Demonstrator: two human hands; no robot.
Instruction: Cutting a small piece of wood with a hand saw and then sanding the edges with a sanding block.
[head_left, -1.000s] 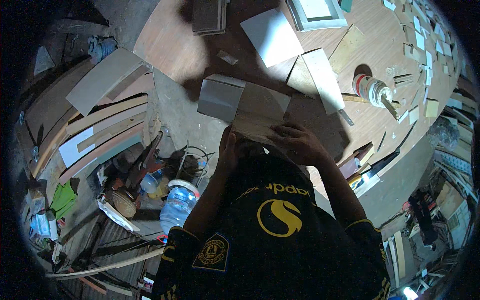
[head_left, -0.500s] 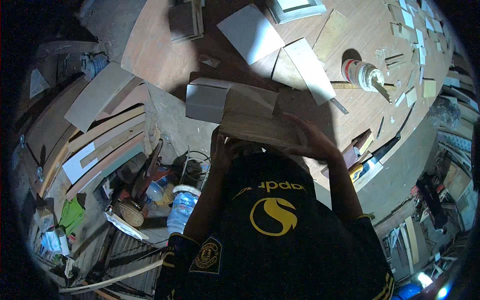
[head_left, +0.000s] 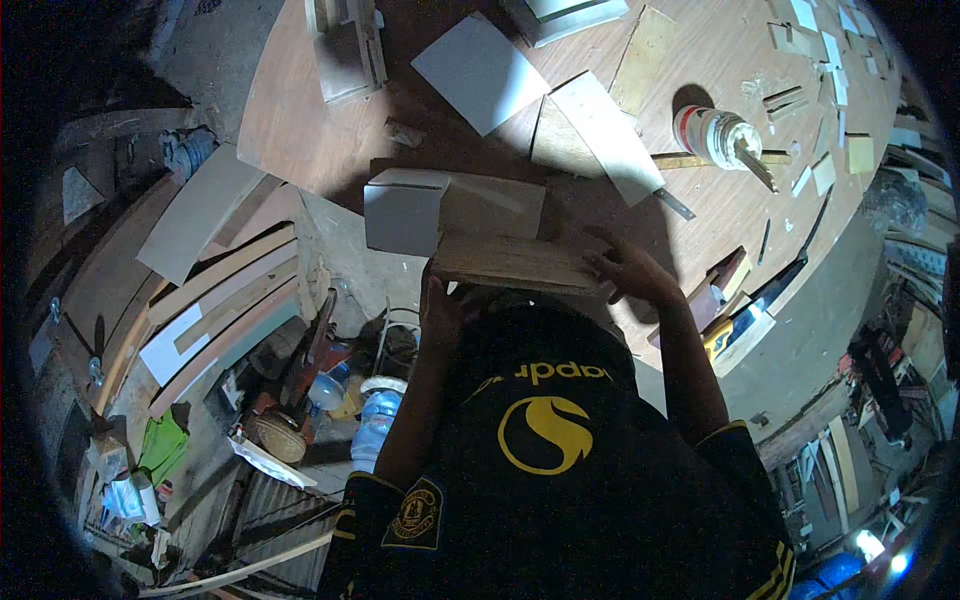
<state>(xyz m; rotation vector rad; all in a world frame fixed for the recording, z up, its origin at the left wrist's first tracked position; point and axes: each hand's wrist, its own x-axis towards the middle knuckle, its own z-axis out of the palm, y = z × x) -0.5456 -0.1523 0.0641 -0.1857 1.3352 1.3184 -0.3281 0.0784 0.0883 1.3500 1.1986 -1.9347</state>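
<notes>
A box-like piece of joined boards sits at the near edge of the table, close to my chest. Its white side panel (head_left: 402, 212) faces left, and a brown wooden board (head_left: 515, 262) forms the part nearest me. My left hand (head_left: 441, 308) grips that board at its left end, its fingertips partly hidden behind the wood. Beside the board's right end, my right hand (head_left: 637, 270) has its fingers spread; whether a fingertip still touches the wood I cannot tell. No object shows in the right hand.
On the round table (head_left: 290, 120) lie a white square panel (head_left: 480, 75), a long white strip (head_left: 608, 135) and a glue-smeared tub (head_left: 715, 138) holding a stick. A yellow-handled saw (head_left: 718, 338) rests at the right edge. Curved boards (head_left: 225, 280) and a water bottle (head_left: 378, 425) stand at left.
My right hand has loosened from the board's right end, and its fingers have spread apart. My left hand keeps its grip. The whole view has shifted slightly.
</notes>
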